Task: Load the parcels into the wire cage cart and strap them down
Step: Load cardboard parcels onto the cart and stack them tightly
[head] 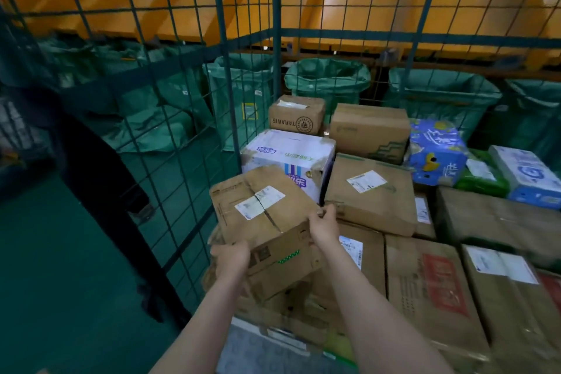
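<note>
Inside cage cart, stacked parcels, tilted box held

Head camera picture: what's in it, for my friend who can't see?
A left hand and a right hand hold a worn cardboard box, tilted, above parcels stacked in a green wire cage cart. Green sacks stand beyond the cart.

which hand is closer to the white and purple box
Right. The right hand grips the tilted carton just short of the white and purple box; the left hand holds its near corner, farther away.
</note>
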### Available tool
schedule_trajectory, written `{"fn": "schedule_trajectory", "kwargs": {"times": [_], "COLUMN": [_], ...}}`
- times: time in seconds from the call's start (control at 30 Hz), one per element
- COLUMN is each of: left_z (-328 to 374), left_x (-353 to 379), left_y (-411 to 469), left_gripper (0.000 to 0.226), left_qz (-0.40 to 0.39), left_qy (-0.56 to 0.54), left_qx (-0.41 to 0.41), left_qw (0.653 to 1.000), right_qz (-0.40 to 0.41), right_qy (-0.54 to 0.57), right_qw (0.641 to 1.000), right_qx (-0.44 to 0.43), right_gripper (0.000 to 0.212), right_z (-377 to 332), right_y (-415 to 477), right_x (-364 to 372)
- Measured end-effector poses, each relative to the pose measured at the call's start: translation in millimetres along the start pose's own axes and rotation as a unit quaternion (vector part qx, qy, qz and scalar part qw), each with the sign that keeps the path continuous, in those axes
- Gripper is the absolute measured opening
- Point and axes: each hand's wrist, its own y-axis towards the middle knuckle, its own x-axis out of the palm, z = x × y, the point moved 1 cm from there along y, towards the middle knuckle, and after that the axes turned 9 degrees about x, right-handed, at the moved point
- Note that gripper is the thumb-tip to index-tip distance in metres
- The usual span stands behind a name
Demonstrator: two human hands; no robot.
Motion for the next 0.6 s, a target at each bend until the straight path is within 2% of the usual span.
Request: {"fn": "schedule_trajectory", "kwargs": {"times": [0.13, 0.27, 0.4, 0.5, 0.53, 0.6], "left_z": [-5.4, -3.3, -0.5, 5.2, 9.9, 15.3], "left_x": [18.6, 40.3, 68.8, 97.1, 106.7, 124.5], "left_y": [21.4, 41.1, 62.1, 67.6, 66.4, 70.5], "left_gripper": [0.09, 0.08, 0.075, 0.06, 0.059, 0.061], "left_qz": [0.006, 0.012, 0.032, 0.046, 0.043, 0.008], "left_qy": [-0.014, -0.026, -0.029, -0.008, -0.001, -0.001], "left_qx": [-0.002, 0.011, -0.01, -0.033, -0.037, -0.027], "left_qw": [1.0, 1.0, 0.999, 0.998, 0.998, 1.0], "right_qz": [-0.034, -0.07, -0.108, -0.108, -0.101, -0.085], "right_qy": [-0.016, -0.026, -0.056, -0.037, -0.031, -0.023], "right_qw": [0.999, 0.997, 0.993, 0.993, 0.994, 0.996], "right_qx": [-0.008, 0.001, -0.001, -0.021, -0.025, -0.029], "right_gripper": [0.009, 0.008, 0.007, 0.006, 0.009, 0.031], "right_z": [-12.9, -26.5, -37.9, -46.2, -47.5, -46.6], "right_y": [35.6, 72.0, 120.3, 154.0, 163.9, 178.9], "right_x": [7.5, 8.4, 10.4, 11.4, 11.7, 13.2]}}
